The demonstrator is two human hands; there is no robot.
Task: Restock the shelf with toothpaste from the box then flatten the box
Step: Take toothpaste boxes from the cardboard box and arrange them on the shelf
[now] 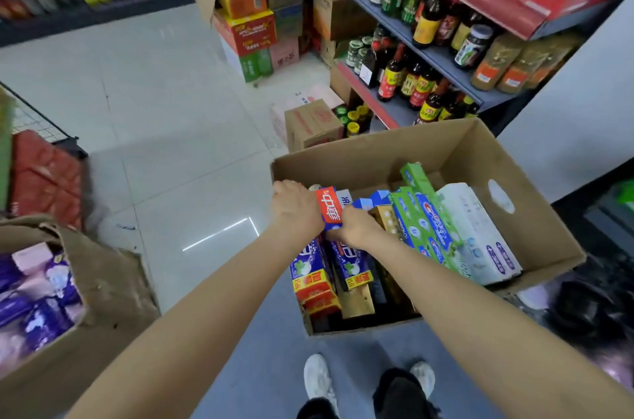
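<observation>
Here both hands deep in box (535, 185): left hand (295, 209) and right hand (356, 228) grip red-blue toothpaste carton (330, 207) between them, likely lifting for shelf; green cartons (425, 223) just right of right hand.

A single head-worn wide-angle view looks forward and steeply down from standing height; the wearer's own shoes (368, 384) show at the bottom centre, and both forearms run up from the lower corners toward mid-frame; the open cardboard box (535, 212) sits close, right of centre, seen from above into its interior; the tiled floor (164, 116) fills the upper left, receding to distant shelving along the top edge; a nearer shelf (442, 58) slants across the upper right; straight lines bow toward the frame edges.
</observation>
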